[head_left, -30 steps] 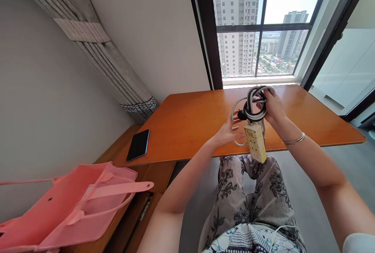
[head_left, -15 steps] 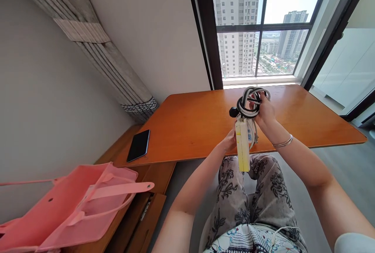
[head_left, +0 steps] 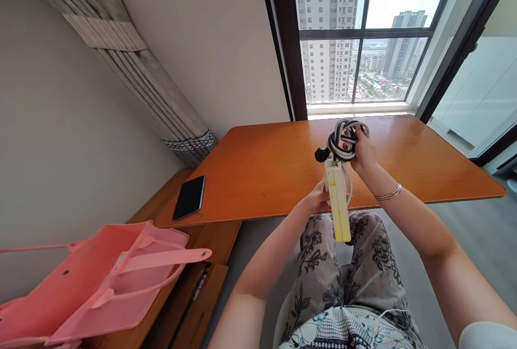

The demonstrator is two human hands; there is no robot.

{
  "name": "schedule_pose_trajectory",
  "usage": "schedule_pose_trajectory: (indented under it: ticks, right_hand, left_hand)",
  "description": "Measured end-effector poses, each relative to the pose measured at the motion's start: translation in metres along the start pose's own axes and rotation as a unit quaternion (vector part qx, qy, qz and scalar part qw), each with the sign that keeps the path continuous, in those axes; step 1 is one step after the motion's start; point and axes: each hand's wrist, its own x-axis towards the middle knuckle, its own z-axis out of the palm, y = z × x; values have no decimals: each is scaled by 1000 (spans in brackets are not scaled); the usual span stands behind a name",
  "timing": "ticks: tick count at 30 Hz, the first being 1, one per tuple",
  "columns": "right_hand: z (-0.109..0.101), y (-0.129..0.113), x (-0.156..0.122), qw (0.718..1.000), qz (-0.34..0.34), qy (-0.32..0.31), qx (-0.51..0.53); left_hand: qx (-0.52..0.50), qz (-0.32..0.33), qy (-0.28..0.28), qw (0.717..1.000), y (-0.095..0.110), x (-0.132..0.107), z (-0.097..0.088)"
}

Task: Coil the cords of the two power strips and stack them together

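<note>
A yellowed white power strip (head_left: 339,203) hangs upright over the table's near edge, its lower end above my lap. My left hand (head_left: 319,196) is closed around its left side, with the fingers partly hidden behind it. Above the strip, my right hand (head_left: 362,149) grips a coiled bundle of black and white cable (head_left: 343,136), fingers through the loops. A black plug (head_left: 322,154) sticks out on the bundle's left side. One loose loop of white cable runs down the strip's right side.
The brown wooden table (head_left: 258,171) spans the space before me, below a window (head_left: 359,69). A dark tablet (head_left: 189,198) lies at its left end. An open pink bag (head_left: 121,279) stands on a wooden surface at lower left. A tied curtain (head_left: 153,85) hangs on the left.
The power strip has turned slightly, so its socket side no longer shows and its lower end sits a little further right. Both hands keep their grip. The view has shifted slightly.
</note>
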Motion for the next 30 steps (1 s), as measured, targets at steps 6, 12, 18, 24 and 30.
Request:
schedule_pose_trajectory:
  ticks: [6, 12, 18, 24, 30]
  right_hand:
    - [-23, 12, 32, 982, -97, -40, -157]
    - [-44, 59, 61, 955, -133, 15, -266]
    - [-64, 97, 71, 925, -122, 84, -349]
    - [-73, 107, 76, 900, -91, 94, -416]
    - [-72, 108, 81, 877, -62, 74, -471]
  left_hand:
    - [166, 24, 115, 979, 37, -15, -18]
    - [283, -41, 205, 936, 57, -19, -40]
    - [379, -82, 260, 884, 51, -18, -24]
    - [581, -94, 277, 760, 55, -21, 8]
    - [704, -119, 254, 653, 45, -19, 35]
